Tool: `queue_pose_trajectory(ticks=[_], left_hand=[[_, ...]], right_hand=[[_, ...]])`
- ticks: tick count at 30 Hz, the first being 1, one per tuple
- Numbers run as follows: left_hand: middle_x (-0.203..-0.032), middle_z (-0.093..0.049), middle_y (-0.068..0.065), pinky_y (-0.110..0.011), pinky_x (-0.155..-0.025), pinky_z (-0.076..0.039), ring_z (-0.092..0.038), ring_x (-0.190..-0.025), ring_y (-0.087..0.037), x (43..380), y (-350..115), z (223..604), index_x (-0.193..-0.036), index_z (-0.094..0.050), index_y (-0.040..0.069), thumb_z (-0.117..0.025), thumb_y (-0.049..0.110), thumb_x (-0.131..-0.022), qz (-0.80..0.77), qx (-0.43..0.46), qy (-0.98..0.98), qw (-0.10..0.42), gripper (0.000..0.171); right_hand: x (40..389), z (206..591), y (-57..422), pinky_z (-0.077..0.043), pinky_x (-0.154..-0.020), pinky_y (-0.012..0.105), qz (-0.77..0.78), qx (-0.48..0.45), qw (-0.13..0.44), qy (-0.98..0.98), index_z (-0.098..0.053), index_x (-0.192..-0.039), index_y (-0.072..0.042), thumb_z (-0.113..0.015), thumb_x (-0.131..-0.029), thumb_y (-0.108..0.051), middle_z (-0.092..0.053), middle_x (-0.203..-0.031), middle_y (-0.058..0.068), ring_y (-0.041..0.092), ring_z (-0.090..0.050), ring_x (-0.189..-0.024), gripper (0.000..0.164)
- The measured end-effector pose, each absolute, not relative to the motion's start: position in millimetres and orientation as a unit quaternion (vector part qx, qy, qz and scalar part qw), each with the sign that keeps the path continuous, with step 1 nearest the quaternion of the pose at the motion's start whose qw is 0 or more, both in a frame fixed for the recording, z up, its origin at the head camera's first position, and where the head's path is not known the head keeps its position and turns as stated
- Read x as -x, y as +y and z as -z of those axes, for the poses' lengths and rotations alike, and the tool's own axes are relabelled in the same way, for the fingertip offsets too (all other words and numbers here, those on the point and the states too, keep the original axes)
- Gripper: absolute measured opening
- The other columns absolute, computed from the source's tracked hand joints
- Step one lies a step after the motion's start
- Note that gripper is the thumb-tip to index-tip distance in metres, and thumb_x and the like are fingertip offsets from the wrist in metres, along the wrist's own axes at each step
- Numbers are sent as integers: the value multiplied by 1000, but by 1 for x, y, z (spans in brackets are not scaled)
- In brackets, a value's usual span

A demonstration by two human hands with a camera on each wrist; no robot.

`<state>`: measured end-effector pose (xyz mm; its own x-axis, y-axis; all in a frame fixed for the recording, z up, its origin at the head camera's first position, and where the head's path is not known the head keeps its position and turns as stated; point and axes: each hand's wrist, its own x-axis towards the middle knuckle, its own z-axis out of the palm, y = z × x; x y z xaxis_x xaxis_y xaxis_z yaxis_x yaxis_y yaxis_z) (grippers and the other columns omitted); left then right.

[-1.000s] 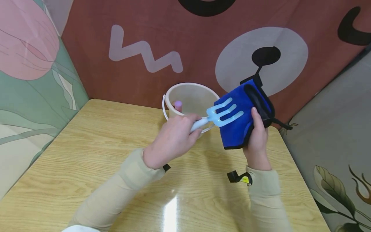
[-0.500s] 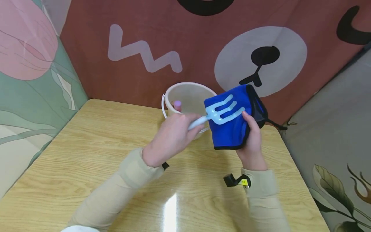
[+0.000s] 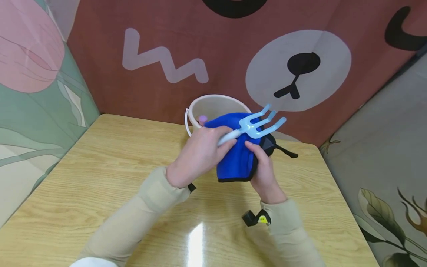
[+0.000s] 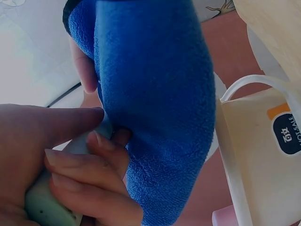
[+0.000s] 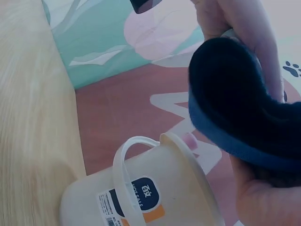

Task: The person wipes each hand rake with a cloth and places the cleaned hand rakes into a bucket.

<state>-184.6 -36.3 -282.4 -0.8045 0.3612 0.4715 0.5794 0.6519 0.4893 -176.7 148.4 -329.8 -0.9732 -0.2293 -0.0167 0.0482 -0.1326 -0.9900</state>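
In the head view my left hand [image 3: 201, 157] grips the pale handle of a light blue hand fork [image 3: 253, 128]; its tines point up and right. My right hand [image 3: 265, 170] holds a blue terry mitt-like pouch [image 3: 233, 163] with black edging and a dark strap, thumb in front, fingers hidden behind. The pouch lies behind the fork and my left fingers. Up close in the left wrist view, my left fingers curl round the fork handle [image 4: 54, 202] beside the blue terry [image 4: 155, 94]. Toward the right wrist camera, the pouch [image 5: 225, 94] shows a dark hollow opening.
Behind the hands a cream bucket [image 3: 197, 102] stands on the wooden table [image 3: 100, 178], partly covered by the pouch. A purple-pink end [image 3: 202, 119] shows inside its rim. A brown printed curtain [image 3: 100, 85] hangs at the table's back edge.
My right hand has carried the blue pouch leftward, behind my left hand and over the bucket's front. The fork has stayed nearly in place, its tine tips now past the pouch's edge.
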Motion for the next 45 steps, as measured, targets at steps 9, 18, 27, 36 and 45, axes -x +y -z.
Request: queue_pose_trajectory(ticks=[9, 18, 27, 36, 45], left_hand=[[-80, -68, -3, -24, -60, -56, -64, -66, -12, 186, -40, 283, -115, -72, 5, -66, 31, -98, 325, 257, -896, 160, 32], [-66, -57, -1, -26, -49, -46, -54, -51, -11, 186, -41, 283, -111, -73, 7, -66, 31, -98, 315, 266, -897, 160, 28], [-63, -53, 1, -26, -48, -42, -51, -49, -11, 186, -43, 285, -94, -70, 11, -65, 29, -98, 320, 279, -891, 164, 19], [-62, -50, 2, -29, -48, -40, -49, -48, -13, 184, -48, 286, -98, -71, 10, -65, 25, -99, 312, 266, -898, 158, 17], [-61, -46, 4, -29, -48, -38, -46, -48, -11, 183, -53, 286, -93, -68, 10, -61, 21, -100, 310, 276, -894, 169, 15]], right_hand=[[176, 332, 145, -42, -108, 46, 756, 75, 91, 644, -12, -164, -23, -35, -105, -43, -33, -159, 5, 28, -42, -135, 66], [180, 332, 147, -35, -110, 51, 793, 41, 42, 606, -13, -162, -30, -35, -102, -47, -30, -160, 0, 29, -36, -138, 66], [187, 330, 155, -35, -110, 53, 807, 35, 0, 590, -15, -160, -32, -38, -100, -47, -28, -161, 0, 30, -33, -141, 66], [196, 327, 172, -35, -106, 43, 824, 23, -24, 565, -25, -157, -29, -39, -101, -45, -38, -151, -1, 23, -39, -134, 60], [198, 316, 186, -34, -110, 44, 822, 18, -62, 566, -25, -158, -30, -46, -100, -52, -35, -157, -2, 22, -35, -139, 66]])
